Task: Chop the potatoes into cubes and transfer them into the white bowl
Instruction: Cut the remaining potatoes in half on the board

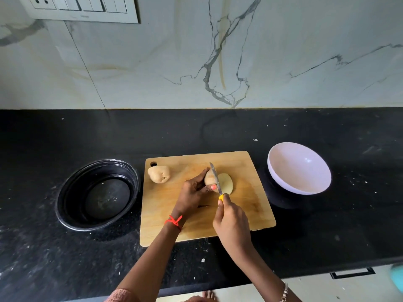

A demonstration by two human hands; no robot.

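Observation:
On the wooden cutting board (244,205) my left hand (193,196) grips a potato (209,178) from the left. A cut slab of potato (226,183) lies flat just right of it. My right hand (231,221) holds a knife (216,178) by its yellow handle, and the blade stands between the potato and the slab. A whole potato (158,174) sits at the board's far left corner. The white bowl (299,168) stands empty to the right of the board.
A black round container (98,194) sits on the dark counter (349,225) left of the board. The marble wall (196,62) rises behind the counter. A drawer handle (352,273) shows below the counter's front edge at the right.

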